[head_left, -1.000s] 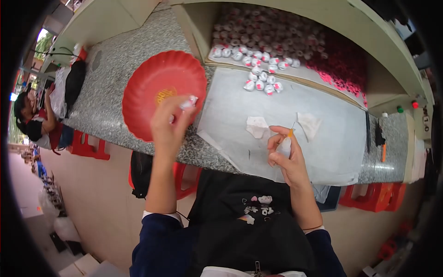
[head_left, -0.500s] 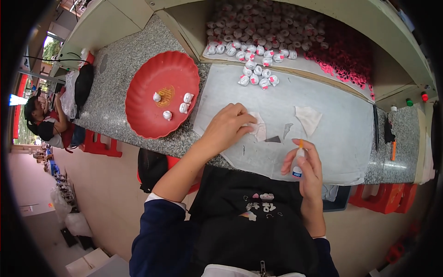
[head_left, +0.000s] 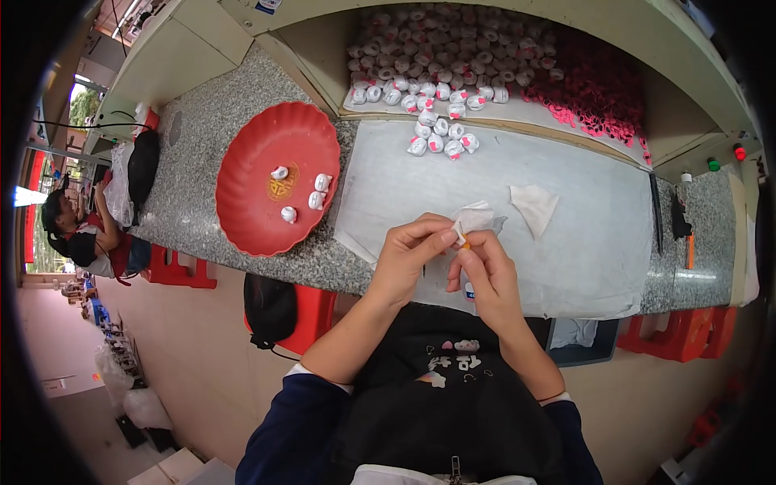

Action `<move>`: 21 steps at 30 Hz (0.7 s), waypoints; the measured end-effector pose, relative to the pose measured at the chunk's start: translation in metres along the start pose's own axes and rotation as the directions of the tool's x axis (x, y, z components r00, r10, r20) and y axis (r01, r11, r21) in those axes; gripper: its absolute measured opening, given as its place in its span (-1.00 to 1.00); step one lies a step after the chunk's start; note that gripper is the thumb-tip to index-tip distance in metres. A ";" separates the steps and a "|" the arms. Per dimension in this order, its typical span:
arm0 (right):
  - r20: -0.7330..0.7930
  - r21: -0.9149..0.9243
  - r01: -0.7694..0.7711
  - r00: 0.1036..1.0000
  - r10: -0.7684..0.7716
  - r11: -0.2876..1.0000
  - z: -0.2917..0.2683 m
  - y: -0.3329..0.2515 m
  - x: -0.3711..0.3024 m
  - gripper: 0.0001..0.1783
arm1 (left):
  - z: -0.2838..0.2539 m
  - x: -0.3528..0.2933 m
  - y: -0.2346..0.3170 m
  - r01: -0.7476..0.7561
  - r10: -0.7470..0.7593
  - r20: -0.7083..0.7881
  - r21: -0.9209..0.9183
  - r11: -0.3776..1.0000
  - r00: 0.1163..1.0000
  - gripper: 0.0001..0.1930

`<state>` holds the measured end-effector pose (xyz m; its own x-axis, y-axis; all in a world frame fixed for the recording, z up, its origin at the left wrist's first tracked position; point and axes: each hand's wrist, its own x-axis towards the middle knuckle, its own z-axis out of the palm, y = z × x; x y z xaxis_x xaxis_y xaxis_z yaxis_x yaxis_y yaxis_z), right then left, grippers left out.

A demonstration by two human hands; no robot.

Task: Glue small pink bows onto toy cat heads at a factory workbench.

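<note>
1. Crumpled piece of thin white cloth point(head_left: 474, 215): it's up between the two hands, roughly mid-view, over the near part of the white sheet. Everything else below goes left to right.
2. Far left there's another person point(head_left: 90, 230) at the counter, side-on, one arm raised, with a red plastic stool point(head_left: 179, 269) close by.
3. Next, a big round red dish with a scalloped rim point(head_left: 252, 214) on the speckled grey stone counter point(head_left: 190, 202). Four little white balls in it: two touching on the right side, the other two apart.
4. Left hand point(head_left: 411, 255): thumb and fingers pinched together, gripping the cloth near its lower edge.
5. Small cluster of white balls with pink marks point(head_left: 436, 144) at the back of the large white sheet point(head_left: 598, 263); loads more like them heaped in the cubby point(head_left: 461, 52) behind.
6. Right hand point(head_left: 491, 279): curled pretty closed around a small squeeze bottle with an orange tip point(head_left: 470, 294), mostly hidden by the fingers. The tip is right by the cloth; can't tell if they touch.
7. Right of that, a flat, roughly triangular white cloth piece point(head_left: 535, 208) lies on the sheet, with a pile of bright pink bits point(head_left: 586, 101) up in the cubby.
</note>
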<state>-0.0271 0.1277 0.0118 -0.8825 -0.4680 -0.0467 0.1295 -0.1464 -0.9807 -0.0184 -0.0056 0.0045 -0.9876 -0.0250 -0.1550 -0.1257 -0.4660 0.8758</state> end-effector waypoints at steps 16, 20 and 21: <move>0.121 0.052 -0.033 0.992 0.027 0.998 0.013 -0.002 -0.002 -0.85 | 0.022 -0.023 0.006 -0.018 -0.028 -0.124 -0.353 0.935 0.992 -0.88; 0.208 -0.038 -0.182 0.960 0.186 0.983 0.009 0.011 -0.017 -0.85 | 0.010 0.004 0.040 -0.478 0.377 -0.339 -0.297 0.827 0.862 -0.86; 0.202 0.001 -0.172 0.965 0.169 0.985 0.007 0.020 -0.024 -0.86 | 0.007 0.008 0.062 -0.555 0.481 -0.298 -0.255 0.792 0.824 -0.85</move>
<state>-0.0005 0.1296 -0.0051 -0.7380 -0.6525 -0.1721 0.2800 -0.0641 -0.9578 -0.0349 -0.0291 0.0609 -0.8465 -0.5086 0.1573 0.4721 -0.5804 0.6635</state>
